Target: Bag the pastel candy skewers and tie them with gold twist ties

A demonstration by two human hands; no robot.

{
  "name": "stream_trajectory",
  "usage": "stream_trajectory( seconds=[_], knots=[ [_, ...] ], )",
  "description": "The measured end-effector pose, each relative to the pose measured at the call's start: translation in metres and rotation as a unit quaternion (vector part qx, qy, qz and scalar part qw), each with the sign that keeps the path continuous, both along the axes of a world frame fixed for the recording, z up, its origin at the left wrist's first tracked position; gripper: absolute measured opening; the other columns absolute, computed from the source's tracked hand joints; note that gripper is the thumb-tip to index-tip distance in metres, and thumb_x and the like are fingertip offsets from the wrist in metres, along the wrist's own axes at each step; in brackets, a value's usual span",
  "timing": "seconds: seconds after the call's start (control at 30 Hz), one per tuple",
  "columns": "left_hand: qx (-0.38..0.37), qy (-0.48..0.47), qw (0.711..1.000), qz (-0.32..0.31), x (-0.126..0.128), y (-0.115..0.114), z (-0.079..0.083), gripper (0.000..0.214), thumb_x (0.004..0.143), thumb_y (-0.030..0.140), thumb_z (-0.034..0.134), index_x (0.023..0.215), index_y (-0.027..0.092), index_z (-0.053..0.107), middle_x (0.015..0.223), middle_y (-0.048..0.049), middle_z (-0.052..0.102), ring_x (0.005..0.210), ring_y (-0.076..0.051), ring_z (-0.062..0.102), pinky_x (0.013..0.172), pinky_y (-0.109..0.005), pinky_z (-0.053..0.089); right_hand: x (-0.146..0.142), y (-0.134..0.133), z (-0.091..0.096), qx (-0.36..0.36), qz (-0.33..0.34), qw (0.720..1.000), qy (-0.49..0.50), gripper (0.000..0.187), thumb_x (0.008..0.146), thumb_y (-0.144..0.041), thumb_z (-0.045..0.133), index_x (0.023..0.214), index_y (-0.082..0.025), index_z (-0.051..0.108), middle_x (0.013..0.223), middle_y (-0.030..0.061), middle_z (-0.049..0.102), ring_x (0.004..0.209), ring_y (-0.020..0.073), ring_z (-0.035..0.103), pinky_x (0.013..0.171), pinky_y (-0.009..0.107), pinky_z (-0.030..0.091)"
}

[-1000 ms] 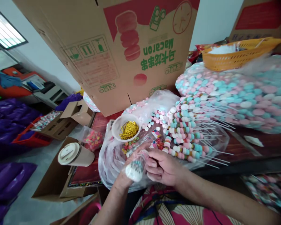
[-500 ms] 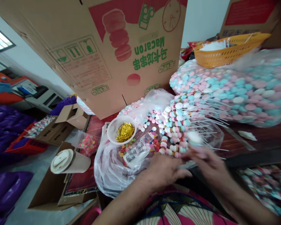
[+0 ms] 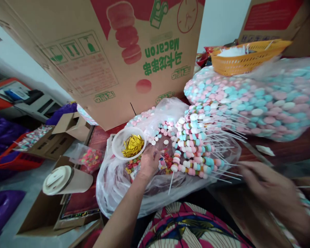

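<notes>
My left hand point(image 3: 150, 162) reaches over the clear plastic bag point(image 3: 116, 193), its fingers bent down among small printed packets point(image 3: 162, 162) and coloured candy rings point(image 3: 168, 168). Its fingertips are hidden, so what they pinch cannot be made out. To the right, my right hand point(image 3: 271, 189) is blurred, fingers stretched out and apart from the thumb, with nothing visible in them. Between the hands lies a stack of candy skewers point(image 3: 193, 144) in pink, white and blue, their white sticks pointing mostly right. Beside my left hand sits a white bowl point(image 3: 115, 151) of gold twist ties point(image 3: 133, 146).
A large carton point(image 3: 98, 82) stands behind the bowl. At the back right, a yellow basket point(image 3: 232, 65) rests by a big bag of pastel candies point(image 3: 271, 103). A lidded cup point(image 3: 77, 181) and a bag of ring candies point(image 3: 91, 160) are at left. Skewers fill a box point(image 3: 308, 203) lower right.
My left hand has moved left from the skewer stack to the packets. My right hand, earlier with a candy skewer at the stack, has swung right; that skewer no longer shows in it.
</notes>
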State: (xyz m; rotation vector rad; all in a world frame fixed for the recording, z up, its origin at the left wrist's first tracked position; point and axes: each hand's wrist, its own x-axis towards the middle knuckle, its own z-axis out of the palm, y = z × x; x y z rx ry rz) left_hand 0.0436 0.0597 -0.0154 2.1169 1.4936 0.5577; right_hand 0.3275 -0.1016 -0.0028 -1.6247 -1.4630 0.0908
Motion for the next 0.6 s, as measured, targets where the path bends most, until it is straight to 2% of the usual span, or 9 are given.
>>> stream_trajectory(
  seconds=[0.03,0.1,0.13,0.2,0.27,0.33,0.43,0.53,0.6],
  knots=[
    [0.003,-0.016,1.000,-0.014,-0.005,-0.007,0.008,0.015,0.084,0.025,0.052,0.075,0.017,0.061,0.081,-0.0055,0.063,0.081,-0.019,0.058,0.078,-0.031,0.043,-0.020,0.022,0.007,0.021,0.051,0.998,-0.012,0.013,0.082,-0.037,0.060,0.086,-0.025,0.066,0.080,0.0051,0.067,0.076,0.0206,0.062,0.070,0.035,0.049],
    [0.005,-0.059,0.996,-0.069,-0.016,-0.022,0.025,0.016,0.086,0.027,0.050,0.080,0.018,0.061,0.081,-0.0044,0.064,0.078,-0.018,0.058,0.075,-0.029,0.042,-0.068,0.067,0.022,0.005,0.148,0.989,0.003,0.027,0.081,-0.034,0.060,0.104,-0.020,0.063,0.105,0.0106,0.064,0.099,0.0246,0.058,0.083,0.040,0.048],
    [0.002,-0.076,0.992,-0.101,-0.023,-0.029,0.032,0.016,0.087,0.027,0.049,0.080,0.018,0.061,0.079,-0.0040,0.063,0.076,-0.017,0.057,0.073,-0.028,0.042,-0.093,0.085,0.028,-0.020,0.213,0.977,0.020,0.037,0.079,-0.034,0.062,0.112,-0.018,0.059,0.115,0.0122,0.060,0.104,0.0243,0.056,0.083,0.038,0.048],
    [-0.014,-0.099,0.987,-0.128,-0.035,-0.041,0.040,0.019,0.088,0.028,0.046,0.077,0.018,0.059,0.073,-0.0026,0.060,0.070,-0.016,0.053,0.067,-0.027,0.040,-0.135,0.109,0.034,-0.080,0.347,0.933,0.055,0.022,0.080,-0.026,0.057,0.101,-0.019,0.062,0.099,0.0070,0.064,0.090,0.0182,0.059,0.075,0.031,0.048],
    [-0.042,-0.118,0.986,-0.114,-0.043,-0.050,0.039,0.024,0.090,0.029,0.044,0.076,0.017,0.058,0.067,-0.0009,0.055,0.065,-0.014,0.049,0.063,-0.026,0.038,-0.160,0.114,0.029,-0.113,0.373,0.917,0.089,0.012,0.083,-0.020,0.050,0.081,-0.018,0.062,0.078,0.0020,0.061,0.074,0.0138,0.056,0.067,0.027,0.045],
    [-0.081,-0.151,0.981,-0.088,-0.047,-0.056,0.030,0.022,0.089,0.034,0.047,0.084,0.016,0.059,0.067,0.0004,0.054,0.062,-0.012,0.047,0.060,-0.024,0.037,-0.168,0.109,0.019,-0.124,0.329,0.929,0.117,0.018,0.085,-0.019,0.046,0.071,-0.018,0.057,0.067,-0.0003,0.055,0.065,0.0122,0.052,0.063,0.026,0.041],
    [-0.138,-0.203,0.968,-0.046,-0.044,-0.059,0.012,0.025,0.081,0.041,0.060,0.084,0.016,0.060,0.065,0.0026,0.052,0.057,-0.010,0.043,0.055,-0.022,0.035,-0.157,0.100,0.006,-0.149,0.279,0.933,0.172,0.013,0.086,-0.027,0.048,0.085,-0.018,0.057,0.072,-0.0001,0.055,0.064,0.0114,0.049,0.059,0.025,0.040],
    [-0.150,-0.218,0.964,-0.032,-0.040,-0.057,0.006,0.029,0.080,0.042,0.059,0.067,0.016,0.057,0.058,0.0031,0.049,0.056,-0.010,0.042,0.054,-0.021,0.034,-0.140,0.101,0.002,-0.222,0.331,0.882,0.252,0.033,0.080,-0.034,0.059,0.109,-0.018,0.053,0.088,0.0019,0.058,0.070,0.0119,0.053,0.059,0.024,0.042],
    [-0.143,-0.214,0.965,-0.044,-0.039,-0.055,0.009,0.032,0.084,0.041,0.054,0.065,0.016,0.057,0.057,0.0029,0.048,0.057,-0.011,0.043,0.056,-0.022,0.034,-0.135,0.103,0.003,-0.278,0.370,0.853,0.242,0.027,0.078,-0.032,0.061,0.099,-0.017,0.058,0.078,-0.0004,0.057,0.066,0.0117,0.051,0.058,0.024,0.041]
  ],
)
